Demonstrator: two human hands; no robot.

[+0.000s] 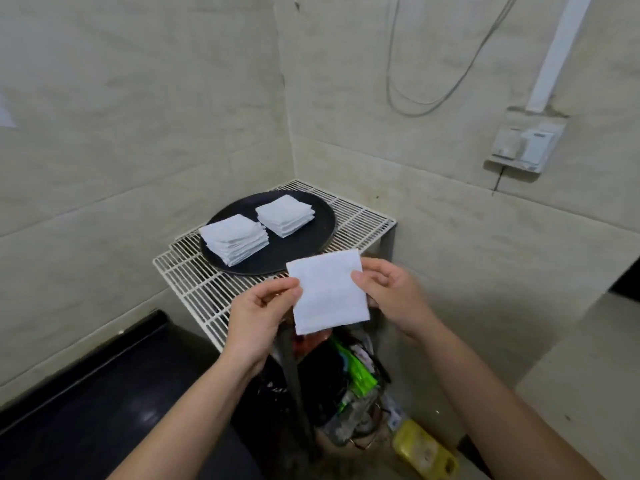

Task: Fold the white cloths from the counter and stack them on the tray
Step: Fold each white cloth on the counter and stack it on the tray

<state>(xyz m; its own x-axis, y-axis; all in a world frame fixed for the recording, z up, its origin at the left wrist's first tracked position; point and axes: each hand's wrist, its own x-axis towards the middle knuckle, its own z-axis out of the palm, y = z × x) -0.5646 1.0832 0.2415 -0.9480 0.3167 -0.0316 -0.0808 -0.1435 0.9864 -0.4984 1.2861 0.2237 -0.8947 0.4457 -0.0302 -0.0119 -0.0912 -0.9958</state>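
Observation:
A folded white cloth (327,292) hangs in the air just in front of the wire rack, held at both side edges. My left hand (258,315) pinches its left edge and my right hand (389,294) pinches its right edge. Behind it a round black tray (311,242) lies on the rack. Two stacks of folded white cloths rest on the tray: the left stack (235,239) near the tray's front left, the right stack (285,214) further back.
The white wire rack (194,282) stands in a tiled corner. A black counter (86,393) runs along the lower left. Under the rack lie bags of clutter (349,386) and a yellow container (426,452). A wall socket (524,145) and cables are at the right.

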